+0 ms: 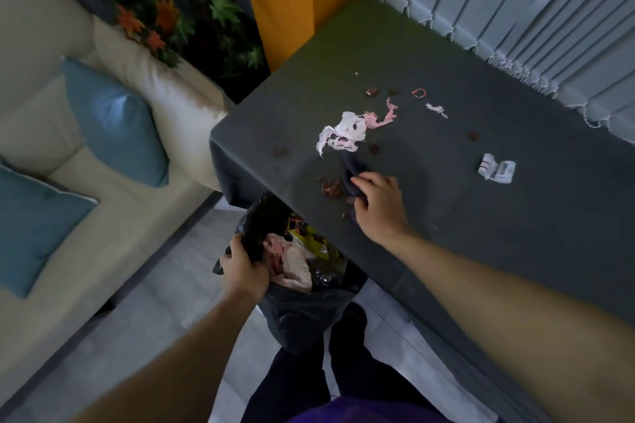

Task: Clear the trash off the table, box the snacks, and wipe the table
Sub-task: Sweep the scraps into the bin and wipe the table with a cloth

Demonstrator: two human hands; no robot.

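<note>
Left hand [242,268] gripping black trash bag [302,316] rim, pink tissue [292,264], yellow wrapper [309,239] inside, right hand [378,203] clutching dark cloth [354,172]

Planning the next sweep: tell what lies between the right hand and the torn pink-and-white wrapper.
Head view: the dark cloth in the right hand, reaching toward the torn wrapper, and a brown crumb.

One head-worn wide-angle view, looking steeply down and forward over both forearms, close above the worktop [446,216] corner, with floor [154,336] and sofa [68,113] at left.
</note>
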